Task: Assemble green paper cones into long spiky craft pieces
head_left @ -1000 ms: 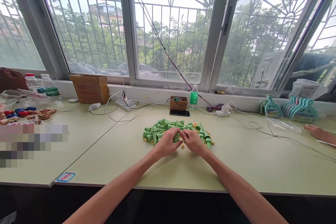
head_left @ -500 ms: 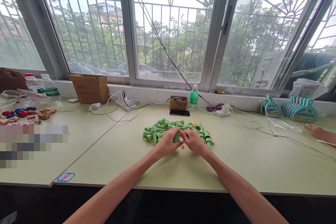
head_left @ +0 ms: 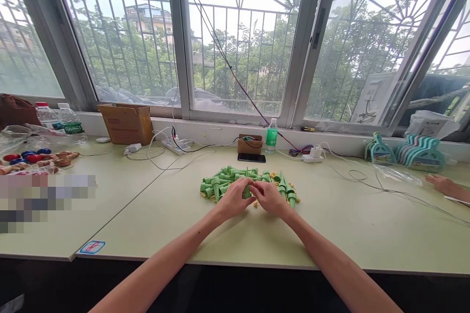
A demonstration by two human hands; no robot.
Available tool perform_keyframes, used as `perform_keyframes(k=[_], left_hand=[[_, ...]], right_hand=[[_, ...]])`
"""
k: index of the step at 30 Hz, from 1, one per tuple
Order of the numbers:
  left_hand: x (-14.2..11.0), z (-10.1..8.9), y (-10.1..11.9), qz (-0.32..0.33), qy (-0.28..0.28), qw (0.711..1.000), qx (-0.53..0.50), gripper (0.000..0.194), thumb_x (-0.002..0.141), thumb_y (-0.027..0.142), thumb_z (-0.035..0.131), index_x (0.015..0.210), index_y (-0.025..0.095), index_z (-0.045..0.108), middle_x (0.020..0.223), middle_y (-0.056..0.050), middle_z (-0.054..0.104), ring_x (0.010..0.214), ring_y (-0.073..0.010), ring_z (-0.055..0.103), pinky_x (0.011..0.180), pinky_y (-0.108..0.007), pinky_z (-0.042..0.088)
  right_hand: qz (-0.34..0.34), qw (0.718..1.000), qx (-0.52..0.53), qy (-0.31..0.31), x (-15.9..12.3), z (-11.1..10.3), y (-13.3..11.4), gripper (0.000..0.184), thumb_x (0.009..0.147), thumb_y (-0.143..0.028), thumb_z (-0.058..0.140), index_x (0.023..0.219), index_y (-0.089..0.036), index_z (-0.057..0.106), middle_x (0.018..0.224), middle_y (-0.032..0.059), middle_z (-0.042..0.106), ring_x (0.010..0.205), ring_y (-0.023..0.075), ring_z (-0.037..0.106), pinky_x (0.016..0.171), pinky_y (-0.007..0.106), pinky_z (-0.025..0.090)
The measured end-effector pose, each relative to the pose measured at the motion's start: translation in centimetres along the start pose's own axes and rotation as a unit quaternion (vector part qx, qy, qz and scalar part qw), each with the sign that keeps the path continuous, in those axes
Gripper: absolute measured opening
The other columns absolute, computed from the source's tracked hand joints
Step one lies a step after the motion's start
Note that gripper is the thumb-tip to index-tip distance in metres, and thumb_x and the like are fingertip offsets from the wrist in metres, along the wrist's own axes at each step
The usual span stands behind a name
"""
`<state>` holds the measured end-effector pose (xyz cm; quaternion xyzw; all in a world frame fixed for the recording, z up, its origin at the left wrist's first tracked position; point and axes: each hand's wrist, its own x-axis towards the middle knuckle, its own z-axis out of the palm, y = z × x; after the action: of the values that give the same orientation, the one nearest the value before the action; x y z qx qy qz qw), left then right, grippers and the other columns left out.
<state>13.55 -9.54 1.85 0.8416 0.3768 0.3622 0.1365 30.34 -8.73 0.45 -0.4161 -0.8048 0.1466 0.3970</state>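
Observation:
A heap of green cone-shaped plastic pieces (head_left: 223,181) with small yellow bits lies on the pale green table (head_left: 330,225), in front of me. My left hand (head_left: 235,198) is curled around one green piece (head_left: 246,192) at the heap's near edge. My right hand (head_left: 270,196) meets it from the right, fingers pinched together against the same piece. What the right fingertips pinch is too small to make out.
Behind the heap lie a black phone (head_left: 251,157), a small brown box (head_left: 249,145) and a green bottle (head_left: 271,135). A cardboard box (head_left: 127,122), a power strip (head_left: 176,145) and cables sit by the window. Another person's hand (head_left: 442,185) rests at far right.
My right fingers shifted slightly against the green piece. The hands stay at the same spot by the heap.

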Motion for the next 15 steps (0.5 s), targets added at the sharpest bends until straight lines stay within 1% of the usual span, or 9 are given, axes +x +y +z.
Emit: perform_keyframes(k=[2, 5, 10, 15], left_hand=[[-0.01, -0.04, 0.1, 0.002, 0.0, 1.0, -0.002, 0.021, 0.082, 0.029, 0.062, 0.1, 0.019, 0.058, 0.093, -0.005, 0.06, 0.08, -0.018, 0.056, 0.068, -0.028, 0.042], [0.02, -0.08, 0.2, 0.003, 0.0, 1.0, -0.001, 0.02, 0.081, 0.028, 0.062, 0.099, 0.019, 0.058, 0.092, -0.004, 0.06, 0.079, -0.0176, 0.056, 0.068, -0.028, 0.042], [0.07, -0.09, 0.21, 0.003, -0.006, 1.0, 0.0, 0.02, 0.079, 0.027, 0.063, 0.097, 0.019, 0.058, 0.089, -0.003, 0.06, 0.078, -0.0178, 0.055, 0.067, -0.028, 0.042], [0.07, -0.13, 0.26, -0.006, -0.006, 1.0, -0.003, 0.021, 0.078, 0.029, 0.064, 0.096, 0.018, 0.057, 0.088, -0.004, 0.06, 0.077, -0.0181, 0.055, 0.066, -0.028, 0.041]], right_hand=[[-0.016, 1.0, 0.012, -0.006, -0.07, -0.11, -0.23, 0.028, 0.092, -0.03, 0.046, 0.067, -0.018, 0.049, 0.059, -0.0022, 0.05, 0.053, 0.0107, 0.041, 0.051, 0.024, 0.027], [-0.031, 0.999, 0.029, -0.009, -0.11, -0.23, -0.45, 0.025, 0.091, -0.026, 0.046, 0.068, -0.018, 0.05, 0.06, -0.0024, 0.05, 0.054, 0.0105, 0.042, 0.052, 0.024, 0.028], [-0.035, 0.999, 0.041, -0.009, -0.09, -0.24, -0.4, 0.027, 0.09, -0.023, 0.047, 0.063, -0.018, 0.047, 0.056, -0.0036, 0.045, 0.052, 0.0096, 0.036, 0.051, 0.024, 0.026], [-0.026, 0.999, 0.037, -0.006, -0.1, -0.13, -0.22, 0.031, 0.088, -0.024, 0.048, 0.059, -0.018, 0.042, 0.053, -0.0041, 0.038, 0.052, 0.0095, 0.032, 0.05, 0.024, 0.025]])
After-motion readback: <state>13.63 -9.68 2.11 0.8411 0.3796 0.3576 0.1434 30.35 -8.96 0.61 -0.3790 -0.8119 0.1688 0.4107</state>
